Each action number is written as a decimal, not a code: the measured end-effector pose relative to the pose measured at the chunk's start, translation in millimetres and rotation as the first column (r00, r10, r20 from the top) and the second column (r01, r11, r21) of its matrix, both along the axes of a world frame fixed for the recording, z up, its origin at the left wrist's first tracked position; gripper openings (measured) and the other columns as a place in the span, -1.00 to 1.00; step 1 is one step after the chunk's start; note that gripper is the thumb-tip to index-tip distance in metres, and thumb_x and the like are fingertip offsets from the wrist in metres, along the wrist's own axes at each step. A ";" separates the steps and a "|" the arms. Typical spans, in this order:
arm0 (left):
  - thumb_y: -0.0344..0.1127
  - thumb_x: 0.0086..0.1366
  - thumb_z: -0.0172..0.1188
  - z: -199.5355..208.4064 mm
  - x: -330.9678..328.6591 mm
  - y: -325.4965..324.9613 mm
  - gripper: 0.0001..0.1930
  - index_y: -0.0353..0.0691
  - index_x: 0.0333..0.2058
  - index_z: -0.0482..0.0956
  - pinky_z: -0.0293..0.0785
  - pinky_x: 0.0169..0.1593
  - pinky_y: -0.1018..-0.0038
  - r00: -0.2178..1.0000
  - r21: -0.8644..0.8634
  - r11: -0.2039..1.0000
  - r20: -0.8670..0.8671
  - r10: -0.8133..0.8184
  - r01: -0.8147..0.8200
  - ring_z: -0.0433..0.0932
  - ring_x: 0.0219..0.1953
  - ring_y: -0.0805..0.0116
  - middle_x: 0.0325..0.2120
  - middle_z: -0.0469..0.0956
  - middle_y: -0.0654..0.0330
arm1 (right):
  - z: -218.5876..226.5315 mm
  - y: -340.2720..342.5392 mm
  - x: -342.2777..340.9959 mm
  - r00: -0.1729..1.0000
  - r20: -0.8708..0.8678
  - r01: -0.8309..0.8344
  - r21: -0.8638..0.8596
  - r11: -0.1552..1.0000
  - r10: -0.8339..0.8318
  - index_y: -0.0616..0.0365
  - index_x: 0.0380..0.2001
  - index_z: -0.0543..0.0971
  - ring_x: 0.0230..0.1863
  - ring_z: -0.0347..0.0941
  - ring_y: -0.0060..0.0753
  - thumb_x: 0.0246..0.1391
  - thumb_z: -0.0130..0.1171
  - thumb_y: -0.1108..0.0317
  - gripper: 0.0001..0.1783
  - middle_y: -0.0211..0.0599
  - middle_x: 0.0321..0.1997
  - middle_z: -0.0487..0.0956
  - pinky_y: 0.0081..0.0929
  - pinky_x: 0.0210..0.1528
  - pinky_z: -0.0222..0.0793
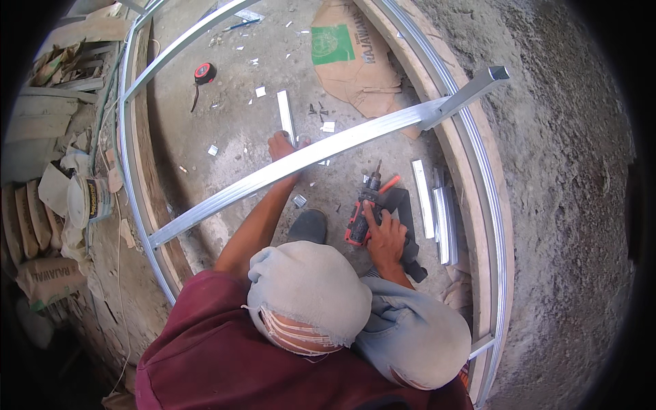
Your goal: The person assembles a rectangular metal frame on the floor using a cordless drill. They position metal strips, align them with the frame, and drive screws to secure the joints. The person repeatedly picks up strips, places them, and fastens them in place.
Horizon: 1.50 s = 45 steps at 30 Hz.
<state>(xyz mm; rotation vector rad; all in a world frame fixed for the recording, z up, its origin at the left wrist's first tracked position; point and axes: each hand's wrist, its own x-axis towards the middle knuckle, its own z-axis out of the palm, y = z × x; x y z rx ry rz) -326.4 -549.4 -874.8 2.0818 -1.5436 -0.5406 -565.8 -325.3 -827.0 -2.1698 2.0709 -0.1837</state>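
Pinching a slim silver strip (285, 113) with the left hand (281, 145). Gripping a red-and-black drill (358, 222) in the right hand (387, 238).

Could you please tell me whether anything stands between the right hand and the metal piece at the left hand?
Yes: in this view, the silver crossbar runs between the right hand and metal piece; the left forearm passes beneath it.

I'm getting soft, fairly bright light across the floor (232, 130), its source out of my view. Glare whitens the metal crossbar (328, 145). Deep shadow swallows the lower left, below the paper sacks (51, 279). My fisheye bows the right-hand rail (490, 198) and blackens the corners; the drill (358, 222) looks reasonably sharp.
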 end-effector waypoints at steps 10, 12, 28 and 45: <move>-0.30 0.31 0.36 9.5 -5.5 26.1 -0.65 -0.33 -0.05 0.45 0.58 -0.18 0.39 0.576 0.328 0.929 -0.798 0.176 0.170 0.61 -0.23 0.26 -0.22 0.59 0.06 | 52.1 -27.8 -1.8 0.839 0.533 -0.001 0.203 0.979 -0.110 -0.03 0.28 0.49 -0.05 0.53 -0.20 0.00 0.45 0.23 -0.28 -0.08 0.09 0.56 -0.24 0.05 0.36; -0.30 0.37 0.32 42.6 -30.3 46.7 -0.69 -0.31 -0.05 0.44 0.59 -0.22 0.40 0.390 0.451 0.846 -0.861 0.328 0.285 0.61 -0.26 0.27 -0.21 0.59 0.06 | 55.4 -51.3 4.5 0.315 0.782 -0.037 0.577 0.816 -0.538 0.15 0.14 0.59 -0.12 0.60 -0.28 0.06 0.46 0.15 -0.40 -0.07 -0.04 0.64 -0.35 -0.01 0.47; -0.22 0.41 0.26 86.6 -66.4 94.5 -0.66 -0.31 0.03 0.48 0.54 0.08 0.25 0.272 0.327 0.647 -0.944 0.187 0.689 0.61 -0.07 0.29 -0.11 0.62 0.10 | 42.4 -48.4 10.7 -0.210 0.776 0.118 0.624 0.772 -0.595 0.37 -0.04 0.54 -0.24 0.58 -0.56 0.22 0.34 0.34 -0.64 -0.23 -0.19 0.66 -0.61 -0.20 0.50; -0.22 0.43 0.22 100.0 -70.9 91.0 -0.66 -0.35 0.02 0.52 0.47 0.14 0.32 0.247 0.279 0.592 -0.959 0.136 0.756 0.61 -0.05 0.34 -0.11 0.63 0.13 | 53.7 -46.4 3.6 -0.439 0.747 0.123 0.601 0.790 -0.500 0.35 -0.09 0.57 -0.23 0.59 -0.55 0.17 0.36 0.42 -0.70 -0.24 -0.19 0.68 -0.60 -0.16 0.52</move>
